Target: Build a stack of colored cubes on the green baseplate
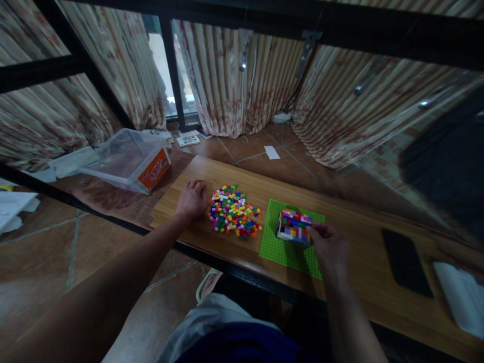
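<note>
In one view, the table is seen from the wearer's head, above and behind the hands, forward and downward; curtains beyond them are included.

Open wood lay on the right of the tabletop, with crowding in the middle.
Between the right hand and the black phone-like slab, a broad bare stretch left room to pass; a narrower strip ran along the far edge, behind the loose toy bricks and the green baseplate. The gap between bricks and baseplate was pinched tight. The brick-built block rose off the baseplate, its right side blocked by the right hand, while the left hand obstructed the pile's left side.
</note>
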Tool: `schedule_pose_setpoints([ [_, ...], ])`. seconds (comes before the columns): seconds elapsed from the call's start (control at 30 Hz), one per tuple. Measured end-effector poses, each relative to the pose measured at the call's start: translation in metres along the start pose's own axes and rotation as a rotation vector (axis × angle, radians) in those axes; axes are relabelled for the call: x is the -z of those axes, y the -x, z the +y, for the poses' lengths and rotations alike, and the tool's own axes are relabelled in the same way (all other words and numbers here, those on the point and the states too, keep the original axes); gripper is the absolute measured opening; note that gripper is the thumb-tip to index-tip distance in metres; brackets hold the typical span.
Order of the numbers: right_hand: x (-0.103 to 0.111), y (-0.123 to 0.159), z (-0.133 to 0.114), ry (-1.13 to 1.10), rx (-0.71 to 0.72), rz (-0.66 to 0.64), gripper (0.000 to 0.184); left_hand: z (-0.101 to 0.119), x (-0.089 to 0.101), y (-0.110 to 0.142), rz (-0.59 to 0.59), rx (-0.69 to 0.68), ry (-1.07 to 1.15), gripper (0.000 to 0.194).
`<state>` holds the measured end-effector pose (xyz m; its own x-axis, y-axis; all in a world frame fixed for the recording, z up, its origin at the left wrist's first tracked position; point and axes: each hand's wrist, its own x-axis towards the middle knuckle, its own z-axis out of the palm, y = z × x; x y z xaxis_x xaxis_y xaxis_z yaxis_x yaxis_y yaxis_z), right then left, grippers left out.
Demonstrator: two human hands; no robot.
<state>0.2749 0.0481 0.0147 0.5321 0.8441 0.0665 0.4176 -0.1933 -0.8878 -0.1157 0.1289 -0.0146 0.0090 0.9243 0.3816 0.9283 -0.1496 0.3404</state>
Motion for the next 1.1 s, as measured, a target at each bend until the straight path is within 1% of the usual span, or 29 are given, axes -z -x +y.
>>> schedule_pose_setpoints([
  [0.1,0.001,0.001,0.002,-0.009,0.017,0.001,0.038,0.001,0.001,0.000,-0.006,0.004,-0.003,0.027],
  [0.17,0.002,0.007,-0.001,-0.034,0.040,0.023,0.037,0.000,0.001,0.000,-0.011,0.007,-0.002,0.027],
  [0.27,0.001,0.027,-0.013,-0.034,0.110,0.058,0.036,0.000,0.000,0.000,-0.015,0.005,0.005,0.028],
  [0.3,-0.001,0.036,-0.019,-0.023,0.146,0.035,0.035,0.000,0.000,0.000,-0.018,0.005,0.007,0.029],
  [0.37,-0.009,0.056,-0.032,0.014,0.223,-0.069,0.030,0.000,0.000,0.000,-0.023,0.009,0.005,0.029],
  [0.5,-0.036,0.095,-0.051,0.096,0.404,-0.378,0.022,0.000,0.000,0.000,-0.024,0.010,-0.016,0.027],
  [0.53,-0.044,0.102,-0.053,0.119,0.435,-0.419,0.022,0.000,0.000,0.000,-0.025,0.007,-0.017,0.027],
  [0.6,-0.058,0.112,-0.052,0.181,0.468,-0.457,0.022,0.000,0.000,0.000,-0.027,0.001,-0.015,0.026],
  [0.7,-0.074,0.116,-0.047,0.304,0.498,-0.421,0.020,0.001,0.001,0.001,-0.033,-0.001,-0.019,0.026],
  [0.83,-0.085,0.116,-0.043,0.482,0.526,-0.360,0.019,0.002,0.001,0.001,-0.024,0.003,-0.018,0.027],
  [0.97,-0.088,0.114,-0.042,0.565,0.556,-0.338,0.015,0.003,0.002,0.001,-0.015,0.007,-0.006,0.027],
  [1.1,-0.084,0.108,-0.039,0.543,0.587,-0.349,0.014,0.003,0.002,0.001,-0.013,0.009,-0.011,0.028],
])
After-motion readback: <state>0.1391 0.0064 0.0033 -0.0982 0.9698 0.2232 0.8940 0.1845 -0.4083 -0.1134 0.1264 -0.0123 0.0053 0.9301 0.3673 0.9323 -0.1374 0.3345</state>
